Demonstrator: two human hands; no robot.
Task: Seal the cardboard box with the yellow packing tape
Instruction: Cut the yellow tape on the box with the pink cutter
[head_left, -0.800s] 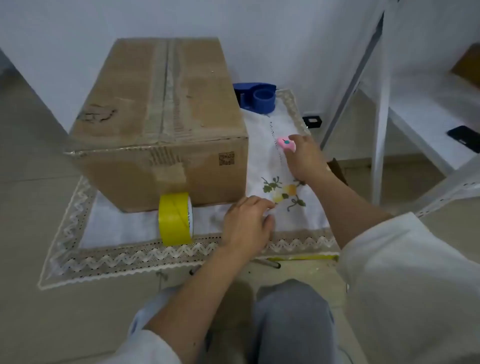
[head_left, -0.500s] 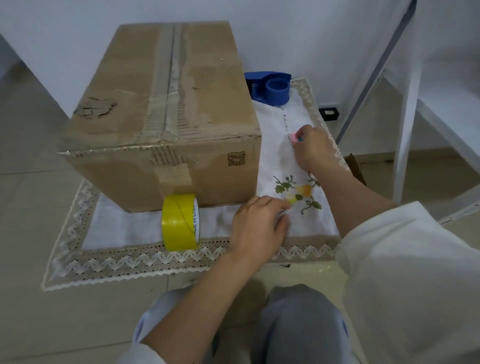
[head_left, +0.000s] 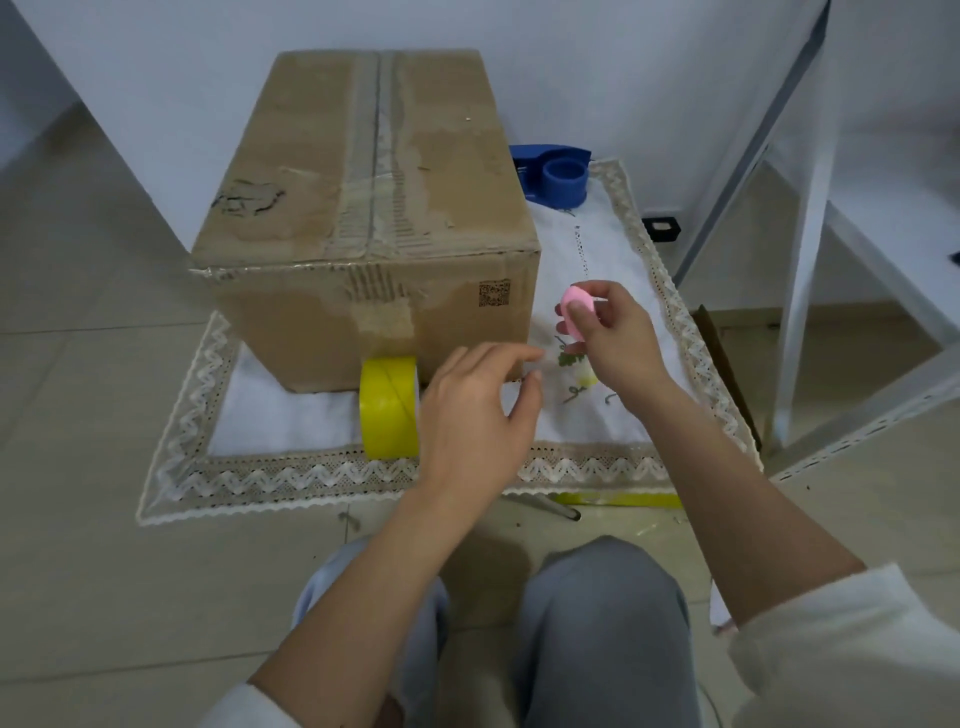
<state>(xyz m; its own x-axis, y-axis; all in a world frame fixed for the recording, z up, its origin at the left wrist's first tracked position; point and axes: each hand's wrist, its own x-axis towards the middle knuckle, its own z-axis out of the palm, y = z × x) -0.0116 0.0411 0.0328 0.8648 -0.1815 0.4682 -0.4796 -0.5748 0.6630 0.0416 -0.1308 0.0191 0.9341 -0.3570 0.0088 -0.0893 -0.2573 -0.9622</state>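
The cardboard box (head_left: 374, 208) is sitting on a white lace-edged cloth (head_left: 291, 415) spread over the tiled floor, its top flaps lying closed with worn old tape running down the middle seam. The roll of yellow tape (head_left: 389, 408) is standing on its edge on the cloth, touching the lower front of the box near the middle.

The left hand (head_left: 478, 410) is hovering just to the right of the roll, fingers loosely spread and curled, gripping nothing; whether it is touching the roll cannot be told. The right hand (head_left: 613, 338) is held up over the embroidered flowers on the cloth, right of the box's front corner, pinching a small pink oval object (head_left: 576, 309) between thumb and fingertips.

Behind the box, at the far right of the cloth, a blue tape dispenser (head_left: 553, 176) is resting partly hidden by the box. A strip of yellow (head_left: 618, 500) is lying on the floor just beyond the near edge of the cloth. The person's knees in grey trousers (head_left: 597, 623) are showing at the bottom, with pale sleeves pushed up the forearms.
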